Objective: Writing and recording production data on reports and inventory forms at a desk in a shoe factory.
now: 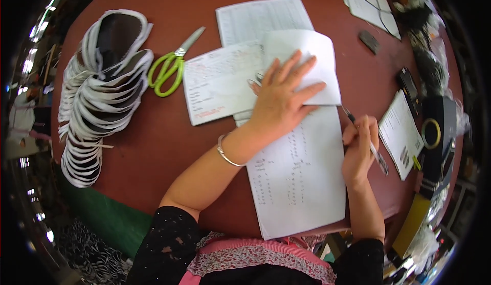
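My left hand (284,96) lies flat with spread fingers on a folded-over white sheet (322,55), which curls up at its far edge. Beneath it rests a printed form (217,83) with red and black marks. A long paper (302,183) with handwritten columns stretches toward me from under that hand. In my right hand (362,147) a pen (379,160) is pinched, its tip near the right edge of the folded sheet. Another printed sheet (266,16) sticks out behind the others.
Green-handled scissors (166,73) lie left of the papers. Farther left are stacked dark shoe pieces with white edges (105,96). On the right are a dark block (369,42), a clipped paper stack (401,131), a black box (439,137) and plastic bags (434,70).
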`<action>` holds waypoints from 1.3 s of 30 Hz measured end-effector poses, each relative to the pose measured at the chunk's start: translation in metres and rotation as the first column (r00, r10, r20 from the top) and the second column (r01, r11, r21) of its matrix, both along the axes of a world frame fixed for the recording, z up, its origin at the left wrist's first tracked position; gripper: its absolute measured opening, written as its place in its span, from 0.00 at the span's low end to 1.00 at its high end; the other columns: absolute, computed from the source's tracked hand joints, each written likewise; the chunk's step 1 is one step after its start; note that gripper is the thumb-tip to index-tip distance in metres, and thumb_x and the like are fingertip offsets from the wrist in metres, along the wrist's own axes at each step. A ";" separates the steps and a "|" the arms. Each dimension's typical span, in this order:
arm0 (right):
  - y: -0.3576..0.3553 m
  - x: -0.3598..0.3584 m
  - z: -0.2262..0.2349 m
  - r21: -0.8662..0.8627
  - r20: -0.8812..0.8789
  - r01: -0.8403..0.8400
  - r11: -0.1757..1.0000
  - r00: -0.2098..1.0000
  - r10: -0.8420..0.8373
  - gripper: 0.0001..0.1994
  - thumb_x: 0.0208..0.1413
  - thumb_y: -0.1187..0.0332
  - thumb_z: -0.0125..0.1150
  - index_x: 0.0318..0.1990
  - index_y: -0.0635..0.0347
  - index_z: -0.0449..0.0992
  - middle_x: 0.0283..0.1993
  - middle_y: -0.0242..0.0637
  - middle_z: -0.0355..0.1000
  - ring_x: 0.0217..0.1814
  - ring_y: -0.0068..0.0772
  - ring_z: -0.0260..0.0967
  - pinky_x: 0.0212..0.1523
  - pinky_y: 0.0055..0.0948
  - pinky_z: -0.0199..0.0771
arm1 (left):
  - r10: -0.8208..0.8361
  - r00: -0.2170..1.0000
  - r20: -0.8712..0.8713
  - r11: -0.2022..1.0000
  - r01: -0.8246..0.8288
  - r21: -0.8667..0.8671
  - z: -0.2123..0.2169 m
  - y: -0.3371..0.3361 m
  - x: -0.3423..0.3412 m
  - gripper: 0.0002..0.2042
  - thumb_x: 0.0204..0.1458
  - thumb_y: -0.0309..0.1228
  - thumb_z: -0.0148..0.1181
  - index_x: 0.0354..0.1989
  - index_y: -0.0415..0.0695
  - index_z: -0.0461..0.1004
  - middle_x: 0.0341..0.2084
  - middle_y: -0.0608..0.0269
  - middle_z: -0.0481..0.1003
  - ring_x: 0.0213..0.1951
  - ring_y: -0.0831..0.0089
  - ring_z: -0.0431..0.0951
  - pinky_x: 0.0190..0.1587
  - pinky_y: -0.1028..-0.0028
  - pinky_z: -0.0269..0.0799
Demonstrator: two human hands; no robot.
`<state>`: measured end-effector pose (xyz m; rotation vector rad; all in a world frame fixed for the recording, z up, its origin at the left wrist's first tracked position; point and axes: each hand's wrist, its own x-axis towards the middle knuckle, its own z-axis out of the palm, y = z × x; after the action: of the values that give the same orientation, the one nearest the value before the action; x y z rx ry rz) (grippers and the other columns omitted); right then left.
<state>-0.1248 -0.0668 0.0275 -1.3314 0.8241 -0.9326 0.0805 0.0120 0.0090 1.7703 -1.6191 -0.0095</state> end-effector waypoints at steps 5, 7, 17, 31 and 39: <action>-0.012 0.007 0.008 0.089 -0.078 0.107 0.990 0.992 -0.100 0.10 0.72 0.63 0.57 0.39 0.60 0.73 0.23 0.27 0.66 0.24 0.16 0.57 0.28 0.21 0.57 | 0.009 1.000 0.025 0.999 -0.008 -0.032 0.002 -0.003 0.004 0.23 0.48 0.32 0.75 0.55 0.60 0.84 0.71 0.63 0.68 0.74 0.52 0.61 0.73 0.41 0.55; -0.020 0.002 0.012 0.101 -0.072 0.026 0.995 0.997 -0.019 0.11 0.71 0.63 0.60 0.38 0.59 0.73 0.22 0.26 0.65 0.22 0.15 0.56 0.26 0.21 0.57 | -0.022 1.000 -0.019 0.999 0.022 -0.029 0.002 -0.003 0.004 0.21 0.48 0.29 0.72 0.54 0.57 0.84 0.72 0.62 0.66 0.76 0.53 0.58 0.75 0.43 0.51; -0.006 0.004 0.006 0.128 -0.122 -0.100 0.987 0.986 0.116 0.14 0.76 0.59 0.53 0.44 0.61 0.78 0.31 0.31 0.73 0.21 0.13 0.64 0.22 0.16 0.60 | 0.021 0.999 0.032 0.998 -0.019 -0.052 -0.004 -0.001 0.006 0.23 0.46 0.32 0.76 0.54 0.57 0.84 0.72 0.61 0.66 0.76 0.54 0.57 0.75 0.43 0.51; -0.006 0.005 -0.003 -0.035 -0.203 -0.102 0.994 0.975 0.093 0.13 0.77 0.62 0.51 0.47 0.63 0.76 0.36 0.29 0.72 0.27 0.13 0.66 0.25 0.16 0.63 | 0.002 1.000 -0.024 0.997 -0.004 -0.082 -0.006 0.000 0.002 0.22 0.46 0.34 0.77 0.53 0.57 0.84 0.72 0.62 0.65 0.76 0.53 0.57 0.74 0.42 0.54; -0.005 0.006 0.000 -0.009 -0.281 -0.114 0.993 0.954 0.107 0.13 0.76 0.62 0.53 0.48 0.63 0.77 0.36 0.28 0.72 0.28 0.13 0.66 0.26 0.16 0.63 | 0.001 1.000 -0.021 0.998 -0.003 -0.055 -0.003 0.000 0.003 0.23 0.45 0.33 0.77 0.53 0.59 0.84 0.71 0.64 0.67 0.75 0.54 0.58 0.73 0.42 0.54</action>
<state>-0.1189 -0.0720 0.0279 -1.5373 0.9448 -0.6768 0.0837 0.0118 0.0062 1.7242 -1.5874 0.0173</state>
